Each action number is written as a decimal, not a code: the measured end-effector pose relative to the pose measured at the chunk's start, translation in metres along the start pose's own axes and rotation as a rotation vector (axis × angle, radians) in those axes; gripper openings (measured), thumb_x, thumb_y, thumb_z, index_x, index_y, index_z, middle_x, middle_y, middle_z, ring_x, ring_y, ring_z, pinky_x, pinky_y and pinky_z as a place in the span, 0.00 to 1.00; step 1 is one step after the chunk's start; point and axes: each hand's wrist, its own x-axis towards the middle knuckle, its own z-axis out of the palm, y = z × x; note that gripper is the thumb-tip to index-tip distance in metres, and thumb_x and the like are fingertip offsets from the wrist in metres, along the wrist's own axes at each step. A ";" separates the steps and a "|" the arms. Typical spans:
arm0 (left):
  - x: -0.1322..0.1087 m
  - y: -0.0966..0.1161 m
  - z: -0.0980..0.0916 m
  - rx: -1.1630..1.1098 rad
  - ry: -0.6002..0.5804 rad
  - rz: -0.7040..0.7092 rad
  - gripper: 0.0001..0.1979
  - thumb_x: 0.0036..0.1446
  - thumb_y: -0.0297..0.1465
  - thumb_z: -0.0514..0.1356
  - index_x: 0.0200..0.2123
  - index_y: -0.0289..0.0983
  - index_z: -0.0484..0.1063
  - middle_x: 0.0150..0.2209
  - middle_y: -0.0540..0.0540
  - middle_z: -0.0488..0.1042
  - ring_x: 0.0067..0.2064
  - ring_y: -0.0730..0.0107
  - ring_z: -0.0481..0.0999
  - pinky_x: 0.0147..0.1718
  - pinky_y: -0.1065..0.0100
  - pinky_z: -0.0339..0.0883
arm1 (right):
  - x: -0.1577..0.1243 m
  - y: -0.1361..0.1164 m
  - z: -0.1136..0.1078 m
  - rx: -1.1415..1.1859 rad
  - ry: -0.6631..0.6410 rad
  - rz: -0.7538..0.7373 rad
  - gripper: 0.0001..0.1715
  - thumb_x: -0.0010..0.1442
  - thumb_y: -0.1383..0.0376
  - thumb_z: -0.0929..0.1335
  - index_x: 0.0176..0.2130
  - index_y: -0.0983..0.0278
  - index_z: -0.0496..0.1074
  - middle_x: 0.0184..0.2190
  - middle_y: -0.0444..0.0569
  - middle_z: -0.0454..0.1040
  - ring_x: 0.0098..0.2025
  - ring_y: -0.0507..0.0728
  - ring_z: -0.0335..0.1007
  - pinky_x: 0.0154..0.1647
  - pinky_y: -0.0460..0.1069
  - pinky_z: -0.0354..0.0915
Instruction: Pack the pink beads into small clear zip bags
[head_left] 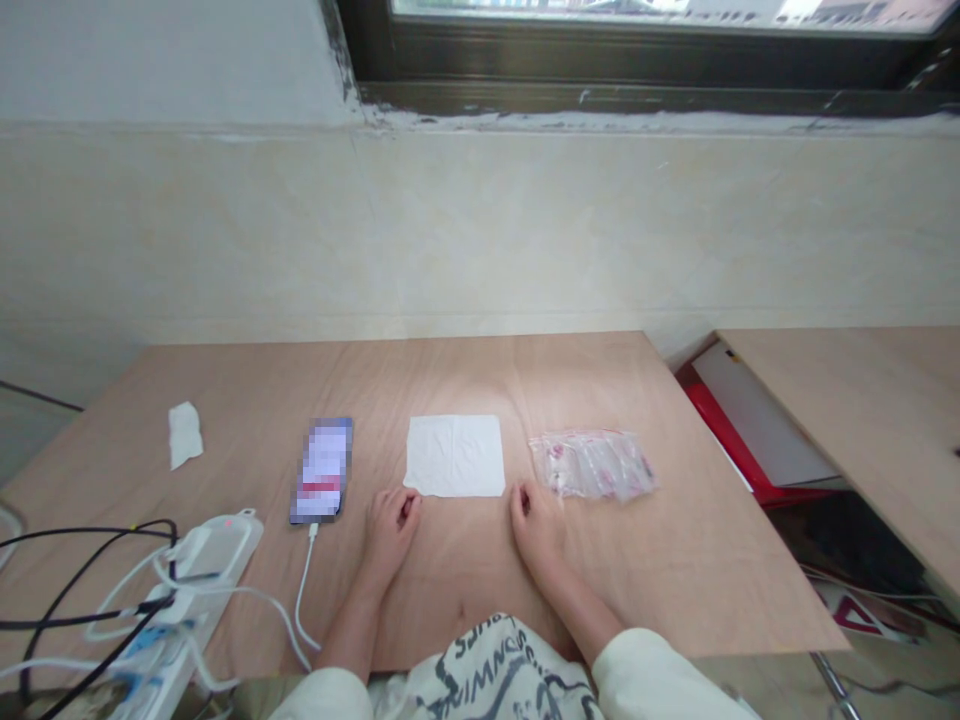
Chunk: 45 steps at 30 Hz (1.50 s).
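My left hand (392,527) rests on the wooden table with its fingers curled into a loose fist, close to the lower left corner of a white paper sheet (454,456). On the other side, my right hand (538,520) lies curled the same way, near the sheet's lower right corner. Neither fist shows anything in it. The sheet lies flat, with faint creases. Just beyond my right hand is a clear plastic bag (595,465) with small pinkish items or print that I cannot make out.
Left of my left hand lies a phone (321,470) with a blurred screen, a white cable (304,580) plugged into it. A power strip (206,570) with tangled cords fills the lower left. A small white paper piece (185,436) lies farther back. At right stands another wooden surface (862,400).
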 end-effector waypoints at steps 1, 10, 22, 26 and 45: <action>0.000 0.000 0.000 -0.001 -0.005 -0.001 0.09 0.54 0.32 0.49 0.27 0.37 0.66 0.24 0.48 0.67 0.32 0.66 0.63 0.32 0.67 0.57 | -0.001 0.001 0.000 0.025 -0.001 0.001 0.16 0.56 0.63 0.57 0.19 0.64 0.59 0.18 0.45 0.62 0.23 0.51 0.56 0.25 0.46 0.48; 0.001 -0.001 -0.001 0.002 -0.033 -0.007 0.09 0.54 0.32 0.48 0.28 0.37 0.66 0.26 0.48 0.69 0.33 0.66 0.63 0.33 0.66 0.57 | -0.001 0.009 -0.018 0.424 -0.195 0.103 0.17 0.53 0.59 0.59 0.19 0.64 0.57 0.16 0.41 0.58 0.21 0.50 0.55 0.22 0.44 0.50; 0.002 0.000 0.000 -0.001 -0.006 -0.021 0.09 0.52 0.32 0.49 0.27 0.38 0.67 0.25 0.49 0.69 0.32 0.66 0.64 0.31 0.67 0.57 | 0.016 0.008 -0.043 0.594 -0.220 0.169 0.17 0.52 0.57 0.59 0.19 0.65 0.58 0.15 0.40 0.55 0.20 0.49 0.53 0.21 0.44 0.50; 0.002 0.001 -0.001 -0.003 -0.010 -0.029 0.09 0.53 0.32 0.49 0.26 0.38 0.67 0.25 0.49 0.69 0.32 0.66 0.64 0.31 0.67 0.57 | 0.011 0.013 -0.031 0.568 -0.250 0.159 0.18 0.51 0.56 0.60 0.18 0.65 0.59 0.15 0.41 0.58 0.20 0.50 0.54 0.21 0.44 0.50; 0.001 -0.003 -0.001 -0.008 -0.025 -0.013 0.10 0.53 0.33 0.48 0.28 0.39 0.67 0.25 0.48 0.69 0.33 0.65 0.65 0.32 0.66 0.58 | 0.000 0.017 -0.019 0.511 -0.256 0.091 0.19 0.51 0.55 0.60 0.17 0.64 0.60 0.15 0.43 0.61 0.21 0.52 0.57 0.21 0.45 0.53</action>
